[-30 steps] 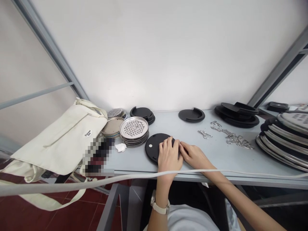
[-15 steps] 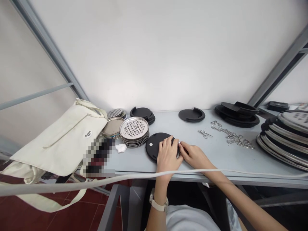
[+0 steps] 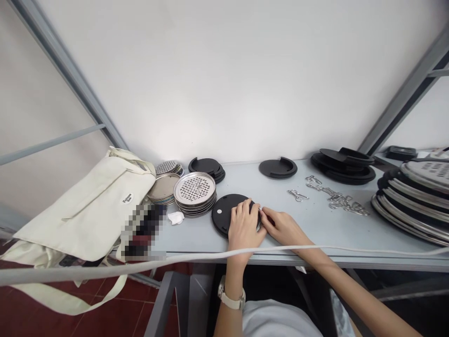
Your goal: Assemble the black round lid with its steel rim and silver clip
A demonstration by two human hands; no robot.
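A black round disc (image 3: 224, 213) with a small white dot lies flat on the grey table (image 3: 315, 224) near its front edge. My left hand (image 3: 244, 227) lies on the disc's right half, fingers together and pressed down on it. My right hand (image 3: 282, 226) meets it at the disc's right rim, fingertips pinched on a small shiny metal piece (image 3: 260, 209) that I cannot make out clearly. A watch sits on my left wrist.
Perforated steel discs (image 3: 195, 191) are stacked left of the black disc, with a cream tote bag (image 3: 87, 210) beyond. Black notched caps (image 3: 278, 167) stand at the back, loose metal clips (image 3: 336, 200) lie to the right, and large stacked lids (image 3: 414, 196) fill the far right. A white cord (image 3: 140, 266) runs across the front.
Both hands stay on the black disc; the fingertips shifted only slightly at its right rim. The view tilted a little.
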